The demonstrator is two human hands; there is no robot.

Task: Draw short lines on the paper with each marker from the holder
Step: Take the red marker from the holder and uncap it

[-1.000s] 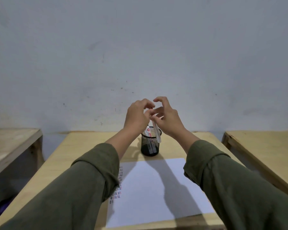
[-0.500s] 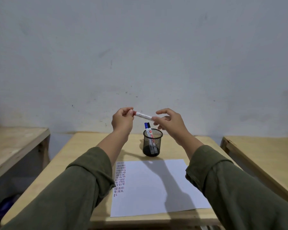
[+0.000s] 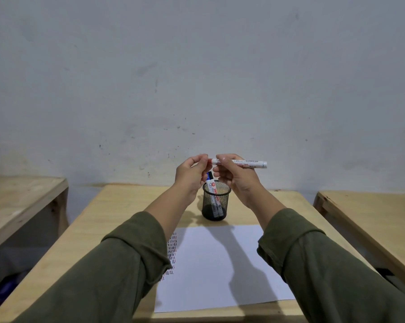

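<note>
While my right hand [image 3: 237, 177] pinches the white marker [image 3: 249, 163] level above the holder [image 3: 216, 201], my left hand [image 3: 191, 174] pinches near its end; whether it holds a cap, I cannot tell.

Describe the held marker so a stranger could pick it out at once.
Start at the middle desk with the paper and the black mesh holder. Above the holder, the right hand holds one marker. It lies level in the air, while the others stand in the holder.

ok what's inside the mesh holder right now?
The mesh holder has two markers standing in it, a blue-capped marker and a darker one beside it; the left hand covers part of their tops. The holder's bottom is too dark to read.
</note>
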